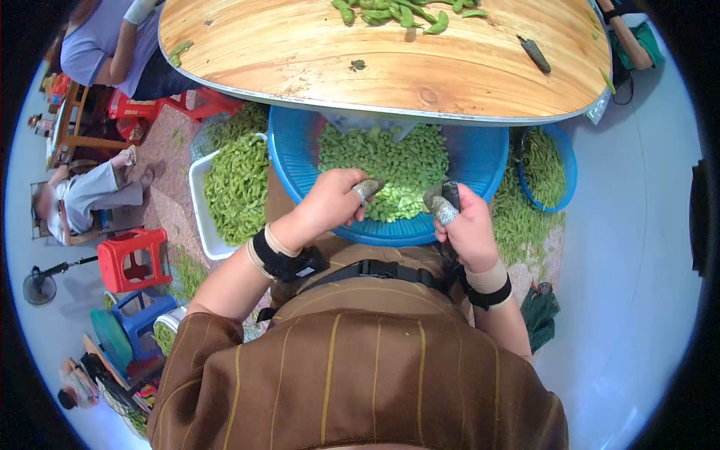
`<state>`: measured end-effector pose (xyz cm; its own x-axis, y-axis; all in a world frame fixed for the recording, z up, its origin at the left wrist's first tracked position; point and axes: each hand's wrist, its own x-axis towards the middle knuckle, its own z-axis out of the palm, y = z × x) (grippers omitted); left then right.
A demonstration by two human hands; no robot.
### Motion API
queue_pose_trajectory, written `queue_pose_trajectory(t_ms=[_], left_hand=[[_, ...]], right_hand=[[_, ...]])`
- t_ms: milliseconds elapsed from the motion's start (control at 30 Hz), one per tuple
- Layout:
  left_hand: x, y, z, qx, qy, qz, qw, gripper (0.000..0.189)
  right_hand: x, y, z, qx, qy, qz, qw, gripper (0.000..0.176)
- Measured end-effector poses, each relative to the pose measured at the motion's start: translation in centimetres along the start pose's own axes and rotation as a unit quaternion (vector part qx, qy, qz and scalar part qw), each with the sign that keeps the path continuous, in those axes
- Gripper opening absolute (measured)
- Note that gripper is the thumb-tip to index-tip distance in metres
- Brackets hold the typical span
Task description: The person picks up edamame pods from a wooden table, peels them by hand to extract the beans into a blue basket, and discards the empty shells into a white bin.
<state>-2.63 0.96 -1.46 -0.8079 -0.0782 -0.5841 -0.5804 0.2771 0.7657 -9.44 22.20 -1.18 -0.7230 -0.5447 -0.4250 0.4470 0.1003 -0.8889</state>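
Note:
Over the blue basin (291, 171) of shelled green beans (384, 156), both my hands are curled closed and apart from each other. My left hand (330, 201) is at the basin's near left rim, a dark and silvery wrap on its thumb; whatever its fingers hold is hidden. My right hand (469, 223) is at the near right, its thumb wrapped the same way. A small dark object (451, 193) shows between its thumb and fingers, too unclear to name.
A wooden table (292, 52) with green pods (397, 13) and a dark-handled tool (534, 55) overhangs the basin's far side. Pods fill a white tub (198, 191) at left and a blue basket (571, 161) at right. Red stools (133, 259) and people are farther left.

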Motion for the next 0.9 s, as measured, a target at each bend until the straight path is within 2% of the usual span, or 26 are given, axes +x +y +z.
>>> queue_pose_trajectory(t_ms=[133,200,233,300,333,367,400,467,533,567,600,633,667,700,733,800,833,867,900], left_hand=[[0.2,0.0,-0.3,0.023,0.012,-0.008,1.0,0.033],[0.4,-0.7,-0.1,-0.086,-0.011,0.003,0.996,0.032],[0.4,-0.7,0.1,-0.087,-0.01,0.003,0.996,0.032],[0.5,-0.6,0.3,-0.18,-0.118,-0.029,0.976,0.025],[0.5,-0.8,0.2,-0.181,-0.117,-0.029,0.976,0.025],[0.5,-1.0,-0.1,-0.081,-0.038,0.047,0.995,0.022],[0.5,-1.1,-0.5,0.02,0.043,0.122,0.991,0.021],[-0.7,0.9,-2.0,0.005,0.082,0.107,0.991,0.021],[-1.3,1.6,-3.2,0.018,0.13,0.207,0.97,0.019],[-1.9,2.9,-3.9,-0.01,0.136,0.195,0.971,0.021],[-2.3,4.1,-4.5,-0.008,0.141,0.197,0.97,0.021],[-2.4,5.3,-5.2,0.08,0.21,0.231,0.947,0.021],[-2.3,6.3,-5.8,0.166,0.276,0.261,0.91,0.023],[-1.8,7.0,-6.1,0.204,0.323,0.294,0.876,0.026],[-0.8,7.4,-6.4,0.203,0.326,0.296,0.874,0.026],[1.3,8.1,-6.6,0.273,0.411,0.343,0.799,0.02],[1.6,8.8,-6.5,0.349,0.397,0.316,0.788,0.018],[1.7,9.1,-6.6,0.347,0.399,0.319,0.786,0.018],[1.8,9.2,-6.8,0.394,0.383,0.293,0.782,0.014]], right_hand=[[0.4,0.3,0.5,0.05,-0.026,0.005,0.998,0.007],[0.4,0.3,0.8,0.072,-0.036,0.015,0.997,0.008],[0.4,0.3,0.9,0.095,-0.045,0.025,0.994,0.009],[0.4,0.2,1.0,0.105,-0.047,0.027,0.993,0.011],[0.3,0.1,1.0,0.115,-0.048,0.028,0.992,0.013],[0.2,0.0,0.7,0.115,-0.048,0.029,0.992,0.013],[0.0,-0.3,0.2,0.094,-0.004,0.005,0.996,0.015],[-0.3,-1.1,-1.6,0.064,0.06,-0.019,0.996,0.018],[-0.9,-1.3,-4.5,0.048,0.106,-0.039,0.992,0.018],[-1.3,-1.4,-6.1,0.057,0.12,-0.057,0.99,0.019],[-1.7,-1.6,-7.9,0.02,0.184,-0.04,0.982,0.017],[-2.2,-2.0,-9.9,-0.045,0.204,-0.049,0.977,0.018],[-2.3,-1.3,-12.4,-0.356,0.267,-0.141,0.884,0.021],[-2.8,-1.1,-13.8,-0.464,0.309,-0.183,0.81,0.024],[-3.4,-1.0,-14.3,-0.465,0.309,-0.187,0.808,0.024],[-4.2,-1.0,-14.8,-0.516,0.361,-0.133,0.765,0.022],[-4.6,-1.1,-14.3,-0.538,0.355,-0.095,0.758,0.02],[-4.6,-0.8,-13.7,-0.539,0.357,-0.099,0.757,0.02],[-4.4,-0.1,-13.0,-0.488,0.322,-0.103,0.804,0.019]])
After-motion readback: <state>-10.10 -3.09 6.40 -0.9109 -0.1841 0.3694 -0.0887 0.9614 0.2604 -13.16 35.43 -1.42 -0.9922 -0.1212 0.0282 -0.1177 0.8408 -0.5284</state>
